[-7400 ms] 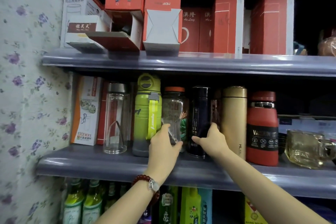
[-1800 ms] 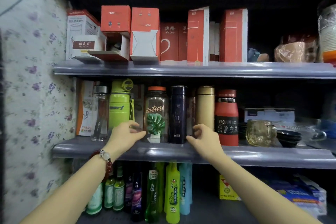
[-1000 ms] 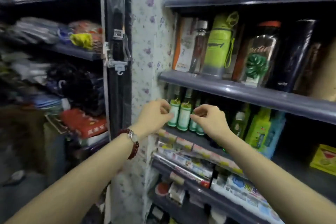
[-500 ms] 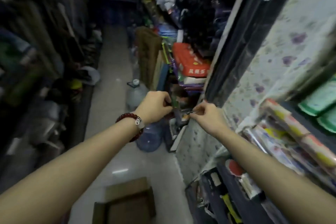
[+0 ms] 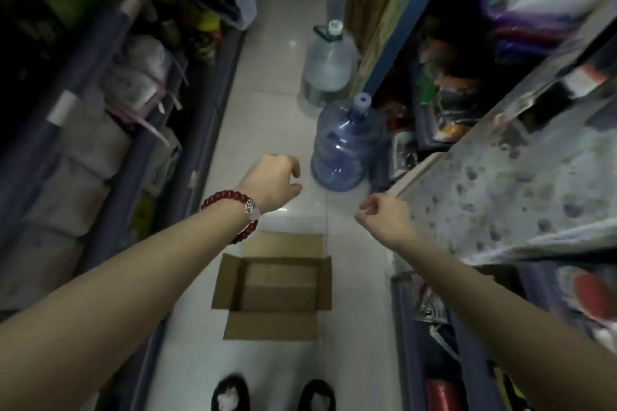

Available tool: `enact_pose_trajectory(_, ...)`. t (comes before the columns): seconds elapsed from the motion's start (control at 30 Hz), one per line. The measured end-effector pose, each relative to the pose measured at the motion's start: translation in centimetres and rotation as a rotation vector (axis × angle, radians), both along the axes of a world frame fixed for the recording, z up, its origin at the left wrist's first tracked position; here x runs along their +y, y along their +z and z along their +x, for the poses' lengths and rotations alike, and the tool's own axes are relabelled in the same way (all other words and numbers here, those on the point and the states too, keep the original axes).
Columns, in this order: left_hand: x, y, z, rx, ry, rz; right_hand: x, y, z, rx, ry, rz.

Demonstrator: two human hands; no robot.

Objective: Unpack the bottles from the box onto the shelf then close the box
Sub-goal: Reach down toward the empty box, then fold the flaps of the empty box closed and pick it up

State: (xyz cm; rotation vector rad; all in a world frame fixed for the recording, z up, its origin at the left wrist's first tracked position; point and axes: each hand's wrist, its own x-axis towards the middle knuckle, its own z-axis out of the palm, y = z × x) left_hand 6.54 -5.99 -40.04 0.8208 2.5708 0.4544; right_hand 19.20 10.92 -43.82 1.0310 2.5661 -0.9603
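open brown cardboard box on floor: looks empty, light, bendable | hold flaps by edges | left hand, right hand: fingers loosely curled, holding nothing

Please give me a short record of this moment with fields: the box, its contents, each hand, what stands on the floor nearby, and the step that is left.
box: cardboard box on the floor, all flaps open
contents: no bottles visible inside
left hand: left hand over the aisle above the box, fingers loosely curled, holding nothing
right hand: right hand beside the shelf edge, fingers loosely curled, nothing seen in it
floor nearby: blue water jug and clear water jug, both upright beyond the box
step left: fold the flaps to close the box
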Motion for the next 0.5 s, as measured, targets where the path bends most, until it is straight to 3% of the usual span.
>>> enact_pose_trajectory(0.3,-7.3,-19.6,-0.4,-0.097,0.088,-0.150,-3.0,-19.8,2.0,-0.068,0.015,-0.051)
enact_pose_trajectory(0.5,-10.7,-29.8,-0.5,-0.114,0.127,-0.204,-4.7,-29.7,3.5,-0.056,0.011,-0.020)
